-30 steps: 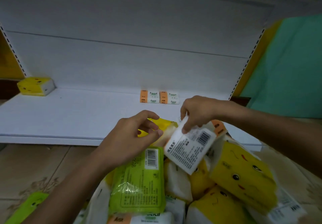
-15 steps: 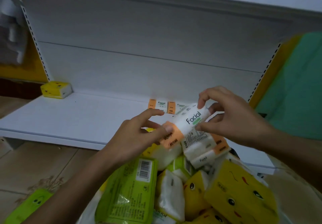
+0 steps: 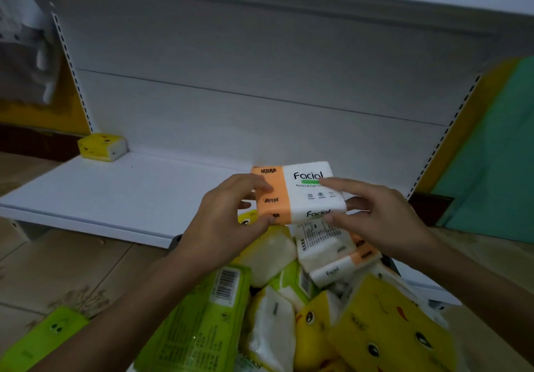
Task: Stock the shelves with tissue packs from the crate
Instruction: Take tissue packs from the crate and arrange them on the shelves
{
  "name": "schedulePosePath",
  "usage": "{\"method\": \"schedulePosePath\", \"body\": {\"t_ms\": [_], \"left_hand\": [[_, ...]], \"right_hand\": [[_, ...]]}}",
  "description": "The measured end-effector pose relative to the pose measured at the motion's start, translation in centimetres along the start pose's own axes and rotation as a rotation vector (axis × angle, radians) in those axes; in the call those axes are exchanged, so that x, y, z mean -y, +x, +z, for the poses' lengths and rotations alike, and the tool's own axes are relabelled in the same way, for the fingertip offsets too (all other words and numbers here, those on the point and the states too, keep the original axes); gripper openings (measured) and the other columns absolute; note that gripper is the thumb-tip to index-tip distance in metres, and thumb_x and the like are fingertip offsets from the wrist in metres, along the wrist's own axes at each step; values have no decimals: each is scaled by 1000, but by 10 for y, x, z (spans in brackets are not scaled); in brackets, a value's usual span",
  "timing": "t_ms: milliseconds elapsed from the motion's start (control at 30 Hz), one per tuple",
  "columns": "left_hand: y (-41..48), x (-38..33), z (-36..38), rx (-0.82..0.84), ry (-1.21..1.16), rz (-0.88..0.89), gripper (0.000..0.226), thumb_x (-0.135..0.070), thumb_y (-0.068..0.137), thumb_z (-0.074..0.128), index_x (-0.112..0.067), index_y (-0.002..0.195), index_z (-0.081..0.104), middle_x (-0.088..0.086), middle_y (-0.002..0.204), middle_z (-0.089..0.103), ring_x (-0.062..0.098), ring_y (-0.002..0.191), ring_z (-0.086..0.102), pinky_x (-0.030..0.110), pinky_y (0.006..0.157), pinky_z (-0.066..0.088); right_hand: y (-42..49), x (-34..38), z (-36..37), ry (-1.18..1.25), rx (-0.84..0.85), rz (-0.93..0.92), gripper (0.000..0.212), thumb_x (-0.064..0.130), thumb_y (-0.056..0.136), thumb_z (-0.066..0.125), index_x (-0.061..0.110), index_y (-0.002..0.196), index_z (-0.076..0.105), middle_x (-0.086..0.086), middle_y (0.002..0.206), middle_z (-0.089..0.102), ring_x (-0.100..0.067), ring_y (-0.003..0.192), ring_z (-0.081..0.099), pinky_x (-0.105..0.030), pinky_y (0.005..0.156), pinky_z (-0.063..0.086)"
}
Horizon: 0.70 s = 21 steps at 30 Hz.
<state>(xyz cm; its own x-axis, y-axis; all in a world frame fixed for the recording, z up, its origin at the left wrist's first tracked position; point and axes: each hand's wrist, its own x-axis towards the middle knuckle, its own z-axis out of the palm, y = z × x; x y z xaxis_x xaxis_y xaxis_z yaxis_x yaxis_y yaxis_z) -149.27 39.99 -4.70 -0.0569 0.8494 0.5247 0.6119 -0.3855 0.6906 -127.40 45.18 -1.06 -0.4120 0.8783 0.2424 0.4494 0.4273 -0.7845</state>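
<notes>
Orange-and-white plastic-wrapped tissue pack (image 3: 297, 192) | held over front edge of white metal shelf (image 3: 115, 195) | left hand (image 3: 222, 224), right hand (image 3: 381, 215) each pinching one end | judged light, soft, slick-filmed (grip ends, squeeze gently)

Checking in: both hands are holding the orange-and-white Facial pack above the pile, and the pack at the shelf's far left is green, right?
Not quite. The head view shows the pack at the far left of the shelf is yellow, not green. The rest holds: the left hand and right hand both hold the orange-and-white Facial pack above the pile.
</notes>
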Motion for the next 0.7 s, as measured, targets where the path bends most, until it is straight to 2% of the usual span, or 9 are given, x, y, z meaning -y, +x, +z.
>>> {"method": "schedulePosePath", "body": {"t_ms": [67, 133, 200, 233, 367, 467, 567, 633, 700], "left_hand": [[3, -1, 1, -1, -34, -33, 38, -22, 73, 77, -28, 106, 58, -16, 113, 56, -5, 102, 53, 8, 79, 47], [7, -3, 2, 9, -75, -72, 39, -15, 76, 74, -30, 108, 57, -14, 112, 58, -7, 98, 56, 8, 67, 48], [11, -3, 4, 23, -113, -133, 36, -18, 79, 71, -32, 109, 57, -21, 104, 57, -11, 94, 55, 6, 52, 43], [14, -1, 6, 39, -118, -151, 34, -19, 80, 70, -33, 109, 57, -23, 102, 56, -12, 93, 54, 5, 50, 42], [27, 14, 16, 138, -48, -181, 38, -39, 75, 73, -44, 106, 52, -26, 112, 55, -12, 101, 52, 8, 73, 44], [35, 21, 24, 187, 7, -227, 43, -55, 65, 66, -49, 104, 47, -28, 115, 53, -13, 104, 50, 4, 78, 42], [43, 26, 33, 220, 27, -256, 39, -40, 75, 71, -45, 106, 48, -28, 114, 52, -15, 102, 49, 8, 79, 45], [47, 31, 37, 230, 25, -287, 38, -38, 76, 72, -43, 106, 49, -32, 106, 50, -21, 99, 45, 6, 71, 45], [49, 41, 39, 234, 31, -302, 38, -53, 69, 67, -45, 103, 50, -33, 106, 51, -18, 101, 47, 5, 74, 42]], "right_hand": [[5, -8, -3, -30, 0, 11, 48, 10, 76, 73, 40, 112, 61, 28, 100, 61, 10, 87, 61, -12, 62, 52], [16, -19, -9, -9, -28, 17, 48, 10, 78, 71, 41, 112, 59, 26, 101, 61, 12, 89, 60, -11, 64, 53], [34, -36, -15, 7, -74, 26, 48, 10, 79, 71, 34, 118, 59, 21, 103, 62, 15, 86, 60, -6, 63, 49], [46, -45, -17, -6, -107, 31, 47, 11, 79, 71, 30, 121, 59, 19, 105, 61, 15, 83, 60, -3, 63, 46], [106, -90, -17, -75, -185, 106, 46, 12, 80, 71, 16, 125, 60, 1, 115, 65, 2, 82, 59, 6, 63, 36], [150, -128, -12, -104, -177, 192, 46, 13, 81, 71, 13, 125, 59, -5, 124, 62, -11, 96, 59, -2, 72, 35], [178, -171, -6, -130, -197, 282, 45, 15, 81, 70, 11, 125, 59, -9, 128, 59, -21, 112, 57, -15, 88, 36], [189, -197, 3, -142, -194, 339, 45, 17, 81, 71, 12, 124, 60, -11, 127, 60, -24, 112, 58, -24, 94, 40], [196, -217, 18, -144, -157, 368, 45, 19, 80, 72, 14, 123, 61, -12, 124, 62, -25, 109, 59, -27, 94, 42]]}}
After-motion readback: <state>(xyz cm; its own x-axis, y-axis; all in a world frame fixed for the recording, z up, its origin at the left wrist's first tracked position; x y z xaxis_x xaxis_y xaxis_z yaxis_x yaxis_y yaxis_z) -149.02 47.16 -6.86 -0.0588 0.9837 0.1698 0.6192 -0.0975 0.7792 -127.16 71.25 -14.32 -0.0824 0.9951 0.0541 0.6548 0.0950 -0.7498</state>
